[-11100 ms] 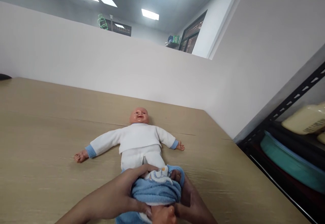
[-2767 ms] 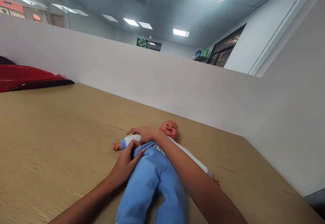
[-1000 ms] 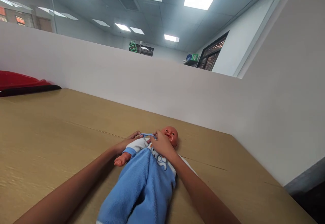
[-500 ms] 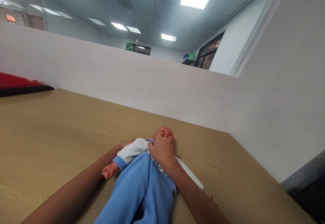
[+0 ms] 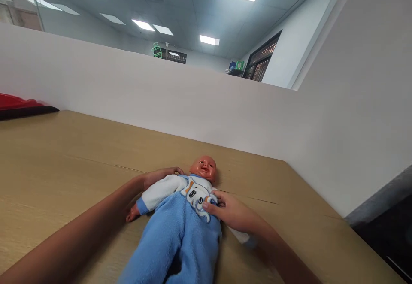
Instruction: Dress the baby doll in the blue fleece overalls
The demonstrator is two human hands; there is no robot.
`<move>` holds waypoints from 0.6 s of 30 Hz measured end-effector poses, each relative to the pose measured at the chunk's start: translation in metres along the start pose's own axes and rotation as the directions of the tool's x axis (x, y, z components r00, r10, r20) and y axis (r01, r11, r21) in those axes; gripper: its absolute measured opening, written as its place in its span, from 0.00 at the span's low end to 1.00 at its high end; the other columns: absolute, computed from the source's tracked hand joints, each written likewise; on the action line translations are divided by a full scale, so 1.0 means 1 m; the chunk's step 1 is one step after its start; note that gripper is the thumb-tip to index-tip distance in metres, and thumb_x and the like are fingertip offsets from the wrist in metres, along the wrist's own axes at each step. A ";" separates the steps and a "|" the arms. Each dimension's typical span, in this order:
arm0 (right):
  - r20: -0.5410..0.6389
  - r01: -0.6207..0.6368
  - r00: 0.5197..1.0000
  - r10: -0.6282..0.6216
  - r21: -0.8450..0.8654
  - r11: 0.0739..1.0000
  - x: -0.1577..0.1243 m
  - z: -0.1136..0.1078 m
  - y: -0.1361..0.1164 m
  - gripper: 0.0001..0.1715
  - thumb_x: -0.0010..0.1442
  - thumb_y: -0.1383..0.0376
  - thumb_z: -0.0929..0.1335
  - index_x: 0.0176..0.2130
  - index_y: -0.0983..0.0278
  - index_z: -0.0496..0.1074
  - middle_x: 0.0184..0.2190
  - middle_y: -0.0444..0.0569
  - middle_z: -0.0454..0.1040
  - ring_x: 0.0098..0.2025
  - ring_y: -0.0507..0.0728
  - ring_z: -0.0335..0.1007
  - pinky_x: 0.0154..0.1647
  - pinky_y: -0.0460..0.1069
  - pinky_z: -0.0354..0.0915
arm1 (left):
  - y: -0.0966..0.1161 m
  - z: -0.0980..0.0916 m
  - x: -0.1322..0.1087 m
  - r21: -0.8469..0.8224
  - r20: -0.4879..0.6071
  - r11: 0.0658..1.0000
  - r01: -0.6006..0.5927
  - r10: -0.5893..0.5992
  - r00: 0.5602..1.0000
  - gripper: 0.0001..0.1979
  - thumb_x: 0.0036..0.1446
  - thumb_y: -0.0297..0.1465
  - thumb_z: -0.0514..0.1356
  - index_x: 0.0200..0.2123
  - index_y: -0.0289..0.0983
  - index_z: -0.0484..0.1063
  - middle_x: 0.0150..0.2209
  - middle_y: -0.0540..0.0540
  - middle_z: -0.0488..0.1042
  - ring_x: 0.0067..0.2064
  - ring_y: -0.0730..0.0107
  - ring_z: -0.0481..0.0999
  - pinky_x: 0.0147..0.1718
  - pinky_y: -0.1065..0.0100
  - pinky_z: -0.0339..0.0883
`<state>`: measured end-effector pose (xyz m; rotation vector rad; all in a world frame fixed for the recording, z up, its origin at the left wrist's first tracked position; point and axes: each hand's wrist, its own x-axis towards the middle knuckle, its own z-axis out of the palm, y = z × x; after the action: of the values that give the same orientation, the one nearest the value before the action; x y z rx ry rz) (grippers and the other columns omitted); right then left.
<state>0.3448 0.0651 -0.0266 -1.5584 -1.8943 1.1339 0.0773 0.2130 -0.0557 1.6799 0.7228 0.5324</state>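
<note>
A baby doll (image 5: 203,167) lies face up on the wooden table (image 5: 64,155), head toward the white partition. It wears a white top and blue fleece dungarees (image 5: 180,237) with an elephant patch on the bib. My left hand (image 5: 157,175) rests behind the doll's shoulder on my left side, its fingers curled against the white sleeve. My right hand (image 5: 230,213) lies at the other side of the doll, fingers pinched on the edge of the bib near the armpit. The doll's arm on that side is hidden under my right hand and forearm.
A white partition (image 5: 161,99) runs along the table's far edge and a grey wall (image 5: 363,104) closes the right side. A red and black object (image 5: 19,106) sits at the far left. A dark shelf (image 5: 386,249) shows at the lower right corner.
My right hand has moved from the doll's neck down to its far side at the bib's edge. The elephant patch is now uncovered. The left hand has stayed behind the shoulder.
</note>
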 end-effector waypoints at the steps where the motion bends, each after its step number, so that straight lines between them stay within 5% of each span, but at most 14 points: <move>1: 0.047 0.021 0.998 -0.030 0.166 0.986 -0.009 0.000 0.010 0.31 0.62 0.41 0.71 0.52 0.61 0.74 0.53 0.53 0.80 0.57 0.64 0.76 0.58 0.56 0.69 | 0.000 -0.002 0.001 0.025 0.008 1.000 -0.014 0.014 1.000 0.15 0.64 0.42 0.58 0.40 0.36 0.76 0.39 0.45 0.80 0.42 0.55 0.80 0.45 0.55 0.77; 3: 0.079 0.036 0.994 -0.074 0.406 0.913 -0.024 0.003 0.027 0.33 0.60 0.44 0.75 0.56 0.59 0.71 0.58 0.54 0.77 0.64 0.63 0.71 0.67 0.58 0.63 | 0.003 -0.003 0.004 0.103 -0.010 0.994 -0.044 0.045 0.999 0.13 0.57 0.40 0.58 0.38 0.37 0.75 0.39 0.45 0.79 0.44 0.53 0.79 0.47 0.55 0.75; 7: -0.010 0.090 0.995 -0.100 0.519 0.850 -0.038 0.015 0.035 0.30 0.58 0.49 0.78 0.53 0.58 0.73 0.54 0.51 0.77 0.60 0.61 0.70 0.66 0.56 0.62 | 0.029 0.018 0.002 0.312 -0.105 0.939 -0.143 0.184 0.977 0.15 0.57 0.42 0.59 0.41 0.38 0.72 0.45 0.41 0.76 0.50 0.49 0.73 0.55 0.49 0.68; 10: -0.121 0.165 0.986 -0.114 0.652 0.740 -0.035 0.026 0.024 0.21 0.60 0.53 0.76 0.47 0.61 0.76 0.44 0.48 0.76 0.51 0.59 0.69 0.59 0.52 0.61 | 0.062 0.060 -0.008 0.401 0.017 0.864 -0.304 0.325 0.946 0.15 0.67 0.44 0.56 0.46 0.40 0.72 0.51 0.42 0.75 0.53 0.52 0.71 0.59 0.52 0.64; 11: -0.160 0.192 0.981 -0.108 0.750 0.633 -0.032 0.030 0.022 0.19 0.58 0.53 0.76 0.43 0.62 0.75 0.40 0.47 0.74 0.45 0.57 0.68 0.54 0.51 0.62 | 0.071 0.076 -0.012 0.480 0.137 0.789 -0.383 0.364 0.921 0.15 0.70 0.44 0.53 0.49 0.41 0.72 0.53 0.42 0.75 0.55 0.52 0.71 0.58 0.54 0.64; 13: -0.252 0.249 0.965 -0.076 0.781 0.573 -0.027 0.036 0.021 0.18 0.53 0.52 0.76 0.34 0.61 0.71 0.33 0.44 0.67 0.37 0.55 0.61 0.44 0.48 0.61 | 0.084 0.102 -0.017 0.571 0.240 0.713 -0.408 0.330 0.913 0.18 0.75 0.44 0.47 0.47 0.41 0.71 0.48 0.41 0.76 0.51 0.53 0.74 0.53 0.55 0.66; 16: -0.314 0.269 0.949 -0.011 0.793 0.547 -0.025 0.043 0.026 0.18 0.52 0.54 0.74 0.39 0.60 0.72 0.33 0.42 0.66 0.35 0.54 0.59 0.40 0.48 0.60 | 0.083 0.122 -0.016 0.627 0.223 0.689 -0.363 0.288 0.931 0.21 0.76 0.46 0.42 0.46 0.42 0.69 0.43 0.43 0.77 0.45 0.54 0.76 0.48 0.57 0.68; 18: -0.337 0.281 0.941 -0.027 0.734 0.619 -0.028 0.044 0.028 0.20 0.56 0.57 0.73 0.47 0.59 0.73 0.37 0.44 0.69 0.38 0.55 0.63 0.43 0.49 0.60 | 0.075 0.122 -0.012 0.637 0.202 0.689 -0.346 0.284 0.937 0.23 0.75 0.50 0.42 0.46 0.42 0.70 0.42 0.44 0.78 0.45 0.54 0.77 0.48 0.56 0.67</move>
<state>0.3356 0.0251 -0.0698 -0.9561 -1.0518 1.2995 0.1664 0.1099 -0.0100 2.5265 0.5881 0.4552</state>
